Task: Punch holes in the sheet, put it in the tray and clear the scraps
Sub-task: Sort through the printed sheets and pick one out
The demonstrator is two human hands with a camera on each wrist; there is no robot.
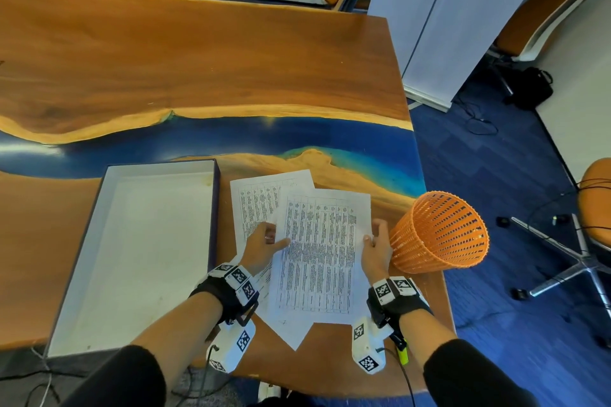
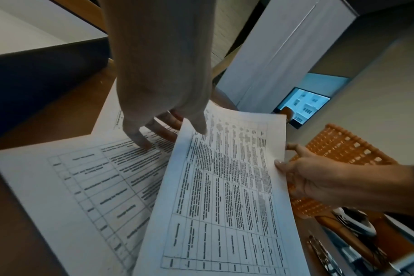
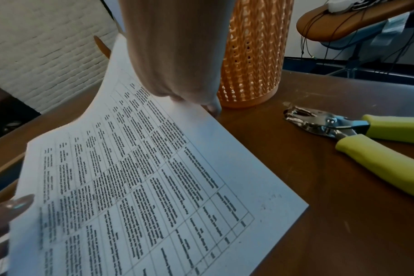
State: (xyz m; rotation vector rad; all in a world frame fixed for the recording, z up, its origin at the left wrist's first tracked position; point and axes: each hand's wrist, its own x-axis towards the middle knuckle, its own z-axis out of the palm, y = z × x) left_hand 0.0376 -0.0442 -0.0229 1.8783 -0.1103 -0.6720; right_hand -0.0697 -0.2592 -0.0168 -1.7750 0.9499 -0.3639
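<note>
On a wood-and-blue-resin table (image 1: 231, 53), both hands are lifting the top sheet (image 1: 319, 254): the left hand (image 1: 264, 246) is pinching its left edge, the right hand (image 1: 375, 249) its right edge, thumbs over fingers. A second sheet (image 1: 256, 205) is lying beneath. Pulling unevenly could be creasing the paper or dragging that lower sheet; the right hand could be nudging the orange basket (image 1: 439, 235) just beside it. The tray (image 1: 158, 241) is sitting left, the punch (image 3: 357, 134) right.

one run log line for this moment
left hand pinches top sheet | right hand pinches it | tray empty | punch on table
</note>
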